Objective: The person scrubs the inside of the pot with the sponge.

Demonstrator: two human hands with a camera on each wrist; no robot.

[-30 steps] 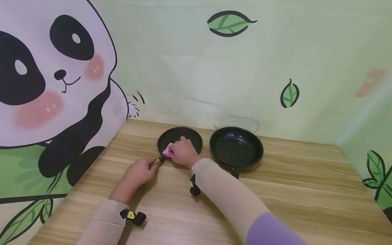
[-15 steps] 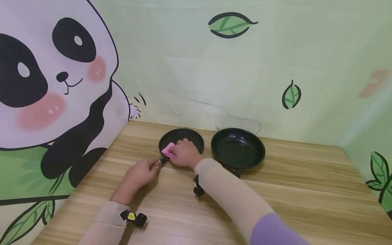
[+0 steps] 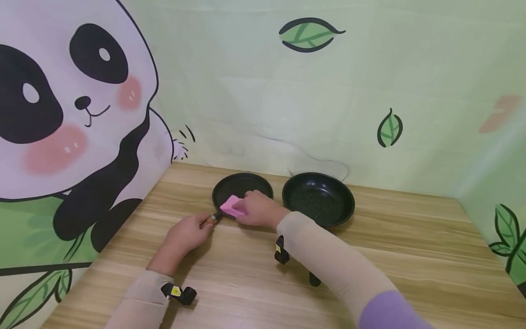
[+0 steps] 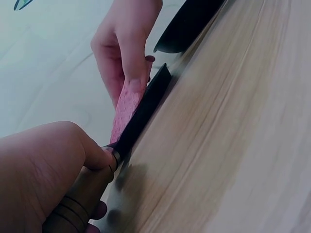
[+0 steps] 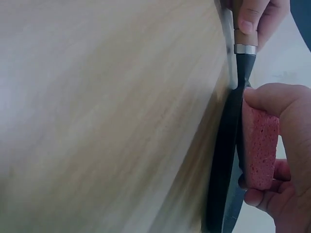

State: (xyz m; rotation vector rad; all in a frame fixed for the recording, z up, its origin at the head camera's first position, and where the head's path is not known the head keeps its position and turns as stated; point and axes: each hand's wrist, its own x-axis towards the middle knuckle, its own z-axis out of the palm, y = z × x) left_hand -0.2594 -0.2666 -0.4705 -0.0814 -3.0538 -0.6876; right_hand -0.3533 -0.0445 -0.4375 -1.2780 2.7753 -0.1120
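Observation:
A small black frying pan (image 3: 223, 185) lies on the wooden table. My left hand (image 3: 188, 234) grips its wooden handle (image 5: 246, 38) close to the metal collar. Between the thumb and fingers of my right hand (image 3: 260, 209) is a pink sponge (image 3: 232, 206), held over the near side of the pan's inside. In the right wrist view the porous sponge (image 5: 261, 145) stands at the pan's rim, thumb on one end and fingertips at the other. The right hand covers part of the pan's near right side.
A larger, deeper black frying pan (image 3: 318, 196) sits just right of the small one. Its handle (image 3: 314, 278) points toward me, partly hidden under my right forearm. Behind the table (image 3: 411, 246) hangs a green backdrop (image 3: 246, 91) with a panda and leaves.
My right hand has moved a little right and toward me with the sponge, showing more of the pan's inside. The left hand keeps its grip on the handle.

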